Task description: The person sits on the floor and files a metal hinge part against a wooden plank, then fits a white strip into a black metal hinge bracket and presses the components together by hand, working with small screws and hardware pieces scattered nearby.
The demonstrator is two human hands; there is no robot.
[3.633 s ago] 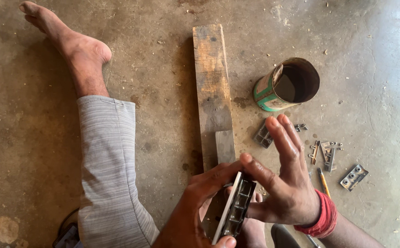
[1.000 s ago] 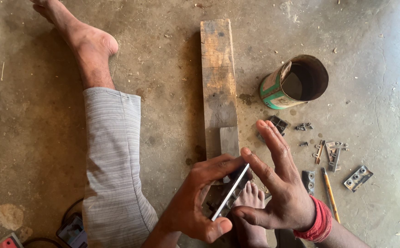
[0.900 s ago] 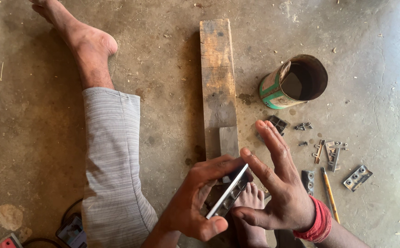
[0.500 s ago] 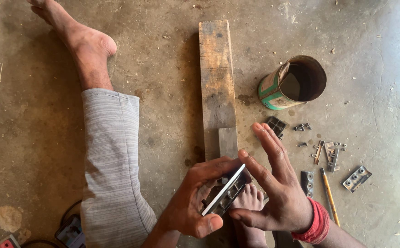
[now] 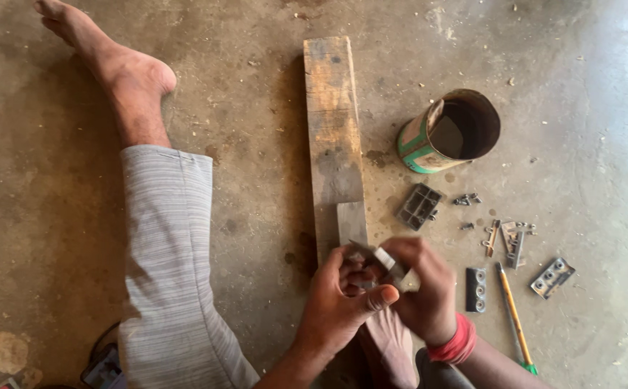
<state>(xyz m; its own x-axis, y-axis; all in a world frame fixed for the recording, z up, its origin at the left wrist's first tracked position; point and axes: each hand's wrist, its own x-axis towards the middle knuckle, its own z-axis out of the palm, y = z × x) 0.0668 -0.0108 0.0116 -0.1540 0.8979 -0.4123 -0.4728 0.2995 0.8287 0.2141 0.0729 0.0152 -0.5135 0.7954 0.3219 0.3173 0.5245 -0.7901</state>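
Fingers (image 5: 371, 299) of left hand (image 5: 339, 306) and right hand (image 5: 422, 292) closed around metal piece (image 5: 393, 265), above wooden plank (image 5: 334, 137); tin can (image 5: 449, 132) nearby.

Dusty concrete floor (image 5: 242, 94) — stained, daylight upper right

Small grey metal hinge (image 5: 389, 265): tilted, half hidden, clasped between left hand (image 5: 339, 302) and right hand (image 5: 425, 288), above wooden plank's near end.
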